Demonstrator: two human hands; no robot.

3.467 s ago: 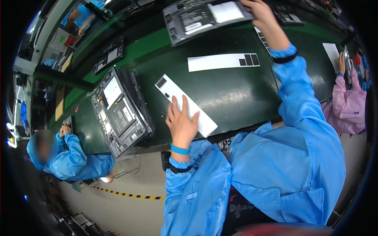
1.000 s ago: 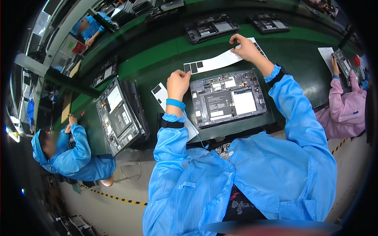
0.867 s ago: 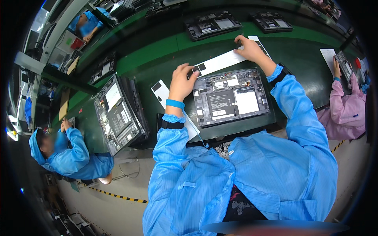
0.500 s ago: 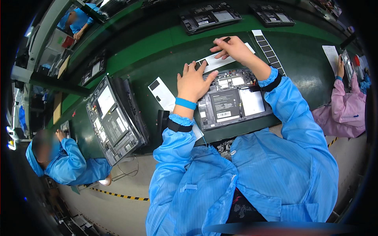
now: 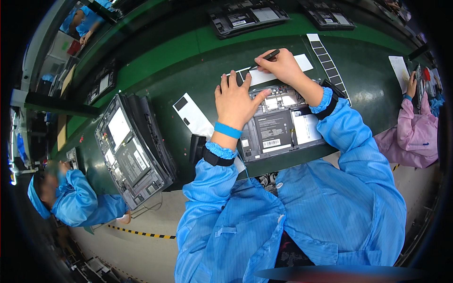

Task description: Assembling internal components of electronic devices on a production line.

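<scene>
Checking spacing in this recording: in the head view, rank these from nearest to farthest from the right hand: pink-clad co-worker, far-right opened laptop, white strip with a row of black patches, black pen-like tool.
From the right hand:
1. black pen-like tool: in its fingers
2. white strip: just to its right
3. opened laptop: beyond, farther up the bench
4. co-worker: far right

I find the left end of the white strip (image 5: 303,62) partly hidden by the left hand (image 5: 234,104). The tip of the dark tool (image 5: 272,54) in the right hand (image 5: 284,67) is too fine for me to confirm contact. The right forearm (image 5: 307,89) conceals a corner of the near laptop chassis (image 5: 278,123). A reddish shape (image 5: 339,275) is blurred at the lower edge.
</scene>
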